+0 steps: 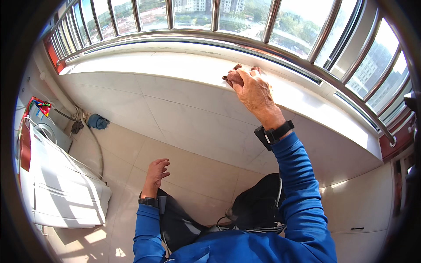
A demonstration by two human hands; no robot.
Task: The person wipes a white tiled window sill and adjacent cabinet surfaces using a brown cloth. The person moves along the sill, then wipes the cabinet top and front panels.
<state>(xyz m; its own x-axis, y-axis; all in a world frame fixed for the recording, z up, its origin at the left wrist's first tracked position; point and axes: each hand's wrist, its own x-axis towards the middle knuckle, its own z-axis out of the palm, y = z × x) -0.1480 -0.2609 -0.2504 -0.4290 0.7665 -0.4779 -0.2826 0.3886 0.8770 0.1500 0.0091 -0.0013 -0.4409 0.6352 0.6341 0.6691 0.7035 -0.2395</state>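
Observation:
My right hand (256, 92) grips a bunched reddish-brown cloth (235, 77) and presses it on the white window sill (184, 67). Part of the cloth shows past the knuckles, close to the window frame; the rest is hidden under my palm. Lower down, my left hand (158, 172) hangs over the tiled floor with its fingers slightly curled and apart, holding nothing. Both wrists wear black straps with a small device.
Metal guard bars (215, 16) stand along the window behind the sill. At left are a white appliance (70, 194), a washing machine (46, 126), a grey hose (98, 148) and a blue cloth (98, 121) on the floor. A cabinet (358, 203) stands at right.

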